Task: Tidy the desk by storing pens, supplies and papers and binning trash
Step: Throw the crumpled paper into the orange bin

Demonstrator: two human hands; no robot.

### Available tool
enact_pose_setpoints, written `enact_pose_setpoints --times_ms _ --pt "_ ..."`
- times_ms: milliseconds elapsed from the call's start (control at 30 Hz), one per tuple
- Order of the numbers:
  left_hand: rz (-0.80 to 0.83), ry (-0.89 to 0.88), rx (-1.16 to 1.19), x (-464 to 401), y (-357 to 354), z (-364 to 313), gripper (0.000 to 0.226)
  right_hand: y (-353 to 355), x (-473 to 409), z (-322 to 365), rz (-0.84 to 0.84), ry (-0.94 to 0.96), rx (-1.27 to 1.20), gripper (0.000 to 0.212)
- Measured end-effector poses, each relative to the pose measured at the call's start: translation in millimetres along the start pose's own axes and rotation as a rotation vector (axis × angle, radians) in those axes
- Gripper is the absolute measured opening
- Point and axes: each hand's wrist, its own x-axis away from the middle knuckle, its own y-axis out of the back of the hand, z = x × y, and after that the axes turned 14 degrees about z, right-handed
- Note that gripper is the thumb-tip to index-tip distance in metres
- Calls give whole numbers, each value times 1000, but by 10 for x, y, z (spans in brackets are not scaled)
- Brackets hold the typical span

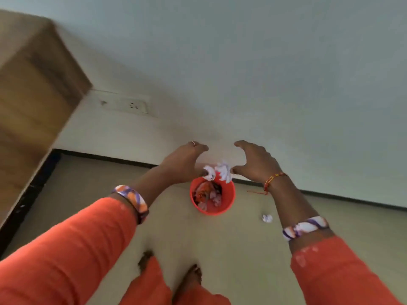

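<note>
Crumpled paper [220, 172] between both open hands, above orange bin [229, 194]

I see a round orange bin [212, 195] standing upright on the floor near the wall, already partly filled with crumpled trash. Two white crumpled paper wads [218, 172] sit just above its far rim, between my hands. Another small paper ball [267, 218] lies on the floor just right of it
</note>
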Motion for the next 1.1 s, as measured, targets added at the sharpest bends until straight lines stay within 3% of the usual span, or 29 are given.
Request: enact_pose_setpoints --times_ms 200,400,500,833,1100 --pt "221 -10 -97 -270 -210 -140 44 -162 347 -843 -25 -151 -274 56" --pt "506 -124 -272 -840 -434 -524 60 -598 974 -1539 -74 -420 -474 46" --pt "627 -244 -381 -1208 -674 -935 39 -902 1347 -1781 -99 -591 -609 42" --pt "923 -668 -731 -1439 -1952 -2517 38 -2079 2460 -1934 -374 -1010 -1209 37" --pt "1016 -708 -947 -1216 -3082 -3321 40 -2968 3011 -2074 -488 -1111 -1535 35"
